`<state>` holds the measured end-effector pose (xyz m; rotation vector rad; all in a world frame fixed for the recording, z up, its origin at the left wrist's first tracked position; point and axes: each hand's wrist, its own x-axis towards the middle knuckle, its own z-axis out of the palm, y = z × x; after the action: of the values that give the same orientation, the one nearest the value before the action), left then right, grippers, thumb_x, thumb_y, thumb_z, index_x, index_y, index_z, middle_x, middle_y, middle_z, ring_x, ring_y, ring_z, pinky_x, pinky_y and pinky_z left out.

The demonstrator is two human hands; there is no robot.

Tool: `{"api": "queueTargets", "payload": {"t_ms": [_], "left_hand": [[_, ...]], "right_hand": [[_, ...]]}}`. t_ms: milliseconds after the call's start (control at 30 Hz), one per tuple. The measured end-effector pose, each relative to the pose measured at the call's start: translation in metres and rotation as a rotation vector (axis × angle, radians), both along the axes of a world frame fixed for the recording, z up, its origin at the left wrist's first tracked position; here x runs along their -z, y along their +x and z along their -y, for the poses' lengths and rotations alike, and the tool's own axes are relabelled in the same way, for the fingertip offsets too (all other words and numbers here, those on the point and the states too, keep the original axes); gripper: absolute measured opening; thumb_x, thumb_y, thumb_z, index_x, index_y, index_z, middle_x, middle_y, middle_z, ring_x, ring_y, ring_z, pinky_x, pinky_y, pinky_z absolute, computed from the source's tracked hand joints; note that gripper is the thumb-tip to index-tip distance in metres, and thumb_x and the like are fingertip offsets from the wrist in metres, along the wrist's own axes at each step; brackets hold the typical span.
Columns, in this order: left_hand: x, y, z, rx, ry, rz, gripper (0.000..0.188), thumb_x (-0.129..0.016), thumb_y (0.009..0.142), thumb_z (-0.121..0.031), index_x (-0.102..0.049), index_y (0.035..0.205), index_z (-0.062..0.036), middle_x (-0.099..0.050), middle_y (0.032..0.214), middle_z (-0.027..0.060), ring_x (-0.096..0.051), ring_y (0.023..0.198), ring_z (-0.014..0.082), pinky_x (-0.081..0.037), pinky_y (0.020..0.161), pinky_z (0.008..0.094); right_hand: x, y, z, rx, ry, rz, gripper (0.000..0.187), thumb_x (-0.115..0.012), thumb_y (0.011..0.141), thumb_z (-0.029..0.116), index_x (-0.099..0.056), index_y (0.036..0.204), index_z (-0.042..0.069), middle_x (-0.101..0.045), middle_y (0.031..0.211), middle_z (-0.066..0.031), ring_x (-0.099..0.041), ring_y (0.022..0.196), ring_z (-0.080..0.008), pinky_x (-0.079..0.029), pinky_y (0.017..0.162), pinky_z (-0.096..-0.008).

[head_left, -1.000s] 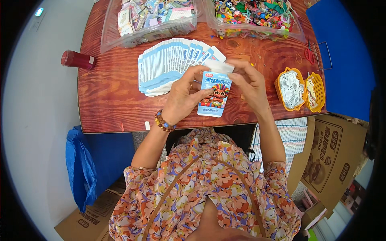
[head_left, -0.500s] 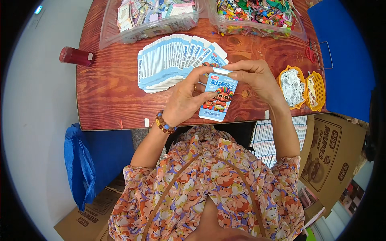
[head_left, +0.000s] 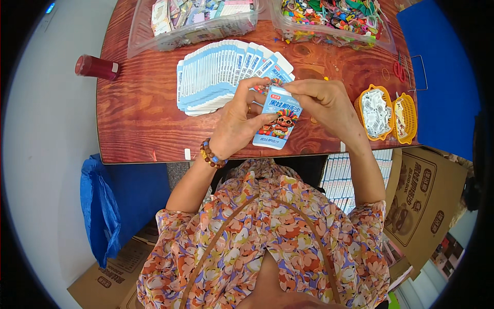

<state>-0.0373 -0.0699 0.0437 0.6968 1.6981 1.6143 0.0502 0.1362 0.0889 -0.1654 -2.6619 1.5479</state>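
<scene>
- OK, your blue carton [head_left: 275, 131] is up over the bench [head_left: 144, 121], nr the middle of its near edge. A sec ago the white flap stuck up; now just a thin pale strip [head_left: 281, 90] shows, so its top's prob. nearly closed.
- Yep. Your L hand [head_left: 237, 123] grips its left side, thumb on the front; your R hand [head_left: 327, 103] pinches narrow at the top end.
- Anything in your way?
- Carton fan [head_left: 208, 72] right behind; your box overlaps its R end. Packet bin [head_left: 140, 41] and trinket bin [head_left: 387, 41]: far edge. Yellow baskets [head_left: 377, 138]: R edge. Red scissors [head_left: 398, 71]: nr far R corner.
</scene>
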Motion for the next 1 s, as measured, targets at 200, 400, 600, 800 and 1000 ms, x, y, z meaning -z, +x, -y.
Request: {"api": "queueTargets", "payload": {"t_ms": [200, 400, 600, 800, 1000], "left_hand": [[-0.001, 0.003, -0.001, -0.023, 0.052, 0.008, 0.07, -0.072, 0.085, 0.002, -0.04, 0.146, -0.0099, -0.065, 0.112, 0.0097, -0.066, 0.086, 0.0132, -0.055, 0.073, 0.0276], [0.006, 0.005, -0.004, -0.031, 0.164, -0.016, 0.059, -0.07, 0.086, 0.003, -0.052, 0.141, -0.0103, -0.062, 0.125, 0.0078, -0.065, 0.092, 0.0118, -0.055, 0.079, 0.0269], [0.016, 0.001, -0.003, 0.03, 0.131, -0.054, 0.056, -0.069, 0.087, 0.002, -0.052, 0.139, -0.0095, -0.064, 0.119, 0.006, -0.065, 0.09, 0.0111, -0.055, 0.079, 0.0264], [0.036, -0.001, 0.001, -0.11, 0.171, 0.037, 0.042, -0.07, 0.087, 0.003, -0.056, 0.125, -0.0052, -0.066, 0.101, 0.0032, -0.064, 0.086, 0.0081, -0.055, 0.073, 0.0253], [0.025, -0.018, 0.015, -0.159, 0.18, 0.124, 0.063, -0.071, 0.09, -0.007, -0.043, 0.146, -0.0075, -0.063, 0.114, 0.0099, -0.066, 0.098, 0.0142, -0.056, 0.076, 0.0273]], "right_hand": [[0.016, 0.012, 0.008, -0.104, 0.348, -0.283, 0.037, -0.068, 0.089, 0.004, -0.064, 0.126, 0.002, -0.067, 0.127, -0.0121, -0.066, 0.114, -0.0196, -0.054, 0.09, -0.0313], [0.027, 0.017, 0.009, 0.069, -0.012, -0.187, 0.039, -0.071, 0.086, 0.0, -0.065, 0.124, 0.002, -0.067, 0.125, -0.0123, -0.066, 0.112, -0.0213, -0.054, 0.089, -0.0304], [0.046, 0.009, -0.007, -0.116, 0.069, -0.345, 0.031, -0.071, 0.085, -0.001, -0.069, 0.116, 0.0, -0.067, 0.123, -0.0117, -0.066, 0.109, -0.018, -0.055, 0.087, -0.029], [0.04, -0.002, -0.002, -0.067, -0.05, -0.053, 0.026, -0.07, 0.087, 0.001, -0.069, 0.113, -0.001, -0.07, 0.109, -0.0091, -0.067, 0.097, -0.014, -0.054, 0.083, -0.0262], [0.065, -0.019, -0.003, 0.235, -0.835, 0.1, 0.019, -0.063, 0.095, 0.008, -0.066, 0.112, -0.001, -0.071, 0.1, -0.0092, -0.069, 0.087, -0.014, -0.057, 0.077, -0.0287]]}}
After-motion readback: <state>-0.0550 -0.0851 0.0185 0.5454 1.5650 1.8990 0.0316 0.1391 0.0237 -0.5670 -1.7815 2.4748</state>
